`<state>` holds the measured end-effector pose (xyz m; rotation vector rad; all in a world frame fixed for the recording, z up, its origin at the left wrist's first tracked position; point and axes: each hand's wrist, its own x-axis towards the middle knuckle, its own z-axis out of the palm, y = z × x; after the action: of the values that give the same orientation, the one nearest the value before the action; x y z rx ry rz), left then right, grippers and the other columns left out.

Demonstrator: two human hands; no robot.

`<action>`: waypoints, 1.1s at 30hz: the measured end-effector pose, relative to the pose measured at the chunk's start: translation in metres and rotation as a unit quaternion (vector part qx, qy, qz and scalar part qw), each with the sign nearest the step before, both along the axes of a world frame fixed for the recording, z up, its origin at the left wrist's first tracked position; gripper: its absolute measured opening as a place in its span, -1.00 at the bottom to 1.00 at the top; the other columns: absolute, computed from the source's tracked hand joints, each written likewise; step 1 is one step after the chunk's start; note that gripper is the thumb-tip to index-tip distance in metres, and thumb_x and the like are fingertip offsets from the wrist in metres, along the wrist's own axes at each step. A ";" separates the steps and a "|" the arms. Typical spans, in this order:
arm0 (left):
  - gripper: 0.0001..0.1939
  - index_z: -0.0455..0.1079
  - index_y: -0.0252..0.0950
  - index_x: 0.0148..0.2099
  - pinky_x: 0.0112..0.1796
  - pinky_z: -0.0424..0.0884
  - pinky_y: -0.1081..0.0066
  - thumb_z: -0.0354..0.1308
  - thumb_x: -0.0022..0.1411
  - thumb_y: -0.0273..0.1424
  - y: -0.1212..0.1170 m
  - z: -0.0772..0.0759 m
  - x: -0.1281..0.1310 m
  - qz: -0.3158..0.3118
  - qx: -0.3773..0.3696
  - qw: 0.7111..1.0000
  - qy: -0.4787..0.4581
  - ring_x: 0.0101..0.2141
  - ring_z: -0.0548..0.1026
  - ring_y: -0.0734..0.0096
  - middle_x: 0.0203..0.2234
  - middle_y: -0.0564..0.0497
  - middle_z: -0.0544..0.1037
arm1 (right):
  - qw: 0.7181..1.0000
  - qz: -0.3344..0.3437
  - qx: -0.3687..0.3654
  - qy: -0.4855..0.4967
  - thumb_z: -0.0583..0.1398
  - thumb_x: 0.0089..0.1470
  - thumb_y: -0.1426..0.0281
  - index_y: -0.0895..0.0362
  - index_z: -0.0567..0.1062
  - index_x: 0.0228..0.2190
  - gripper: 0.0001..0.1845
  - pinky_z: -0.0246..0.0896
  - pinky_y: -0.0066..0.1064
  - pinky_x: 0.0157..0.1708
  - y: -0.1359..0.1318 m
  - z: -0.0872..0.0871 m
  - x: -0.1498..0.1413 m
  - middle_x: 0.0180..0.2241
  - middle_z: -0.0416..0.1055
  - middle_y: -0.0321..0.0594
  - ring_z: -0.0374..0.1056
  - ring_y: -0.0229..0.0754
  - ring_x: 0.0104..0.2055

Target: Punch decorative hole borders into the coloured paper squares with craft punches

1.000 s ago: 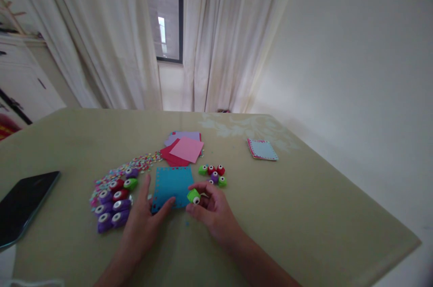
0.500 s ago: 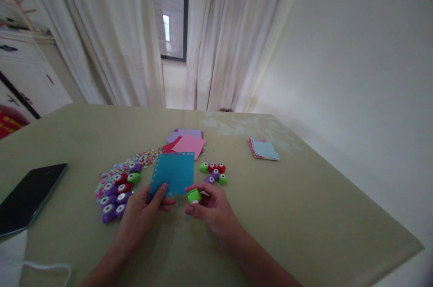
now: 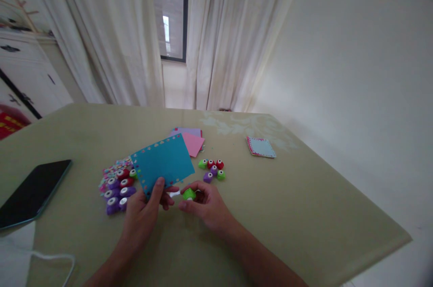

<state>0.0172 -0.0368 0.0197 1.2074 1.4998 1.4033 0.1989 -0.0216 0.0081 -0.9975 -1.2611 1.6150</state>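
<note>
A blue sheet of paper [image 3: 165, 161] with small punched holes along its edges is pinched in my left hand [image 3: 149, 206], thumb on its face. It is held tilted above the table. My right hand [image 3: 206, 203] grips a small green craft punch [image 3: 189, 194] between thumb and fingers, just below the paper's lower edge and apart from it. Left of my left hand stand several purple, red and green craft punches [image 3: 113, 194]. Beyond my right hand is a smaller group of craft punches [image 3: 214, 170] in the same colours.
Small coloured paper bits [image 3: 117, 166] lie behind the left punches. Pink paper [image 3: 193, 143] and purple paper [image 3: 191, 131] are stacked at the back. Pale square sheets with punched edges [image 3: 262, 147] lie right. A dark tablet [image 3: 35, 190] and a white cable [image 3: 54, 256] are at left.
The blue paper has been raised and tilted, its upper left corner swinging left. My right hand with the green craft punch has shifted slightly left.
</note>
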 end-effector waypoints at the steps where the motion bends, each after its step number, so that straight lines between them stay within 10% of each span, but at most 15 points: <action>1: -0.39 0.59 -0.28 -0.43 -0.50 0.44 0.42 0.19 0.28 0.18 0.000 -0.001 0.000 0.001 0.000 1.000 0.009 -0.58 0.49 0.35 -0.62 -0.01 0.59 | 1.000 -0.003 0.004 -0.003 0.58 -0.22 0.06 0.12 0.63 -0.26 -0.44 0.02 -0.46 -0.49 0.001 -0.001 0.000 -0.51 0.38 -0.39 0.16 -0.33 -0.50; 17: -0.32 0.53 -0.24 -0.52 -0.54 0.40 0.42 0.10 0.30 0.23 -0.005 -0.011 0.011 -0.069 -0.020 0.995 0.069 -0.62 0.49 0.33 -0.65 -0.01 0.57 | 0.994 -0.030 -0.006 0.108 0.51 -0.05 0.06 0.09 0.61 -0.21 -0.53 0.10 -0.47 -0.48 0.003 0.004 0.004 -0.30 0.50 -0.30 0.20 -0.35 -0.48; 33: -0.49 0.58 -0.13 -0.49 -0.51 0.45 0.41 0.07 0.36 0.02 -0.013 -0.003 0.013 -0.103 0.040 0.974 0.200 -0.60 0.58 0.27 -0.65 0.04 0.60 | 0.995 -0.093 0.013 0.045 0.43 0.00 -0.02 0.12 0.45 -0.44 -0.51 -0.04 -0.45 -0.57 0.006 -0.001 0.005 -0.54 0.30 -0.41 0.11 -0.37 -0.58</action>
<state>0.0304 -0.0496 0.0162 1.7223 1.5367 1.1353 0.2041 -0.0157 0.0075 -0.9855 -1.0934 1.4784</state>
